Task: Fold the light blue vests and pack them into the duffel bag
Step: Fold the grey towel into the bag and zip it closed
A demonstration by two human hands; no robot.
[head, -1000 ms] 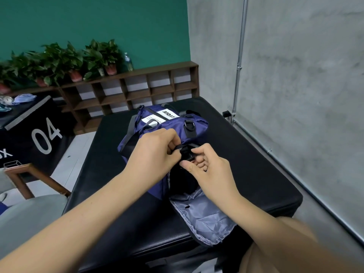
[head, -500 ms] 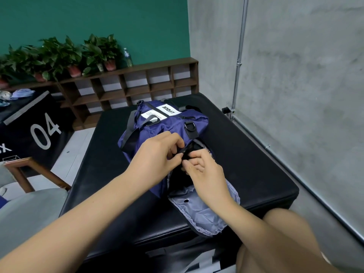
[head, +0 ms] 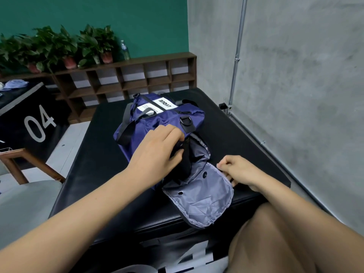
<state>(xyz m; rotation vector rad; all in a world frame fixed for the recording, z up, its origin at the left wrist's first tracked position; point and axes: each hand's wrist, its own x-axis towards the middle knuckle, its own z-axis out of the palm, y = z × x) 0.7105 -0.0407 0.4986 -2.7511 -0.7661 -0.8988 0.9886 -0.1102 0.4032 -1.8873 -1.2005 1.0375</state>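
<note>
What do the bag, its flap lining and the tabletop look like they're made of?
The bag: thin navy nylon-like fabric, creased, slight sheen. The flap lining: thinner grey synthetic cloth, finely wrinkled. The table: black padded top, probably faux leather, softly reflective.

Teal wall (head: pixel 118 16), upper left. Grey concrete wall (head: pixel 295 75), right, with vertical metal conduit (head: pixel 237 56). Brown wooden cubby shelf (head: pixel 137 79); potted plants (head: pixel 65 46) and a bottle (head: pixel 125 50) on top. Black padded tabletop (head: pixel 236 138), centre. Black block marked "04" (head: pixel 37 125), left. Pale floor (head: pixel 65 146).

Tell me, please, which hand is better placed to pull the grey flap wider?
Right: the right hand pinches the edge of the grey flap, while the left hand grips the duffel bag at its opening.
</note>
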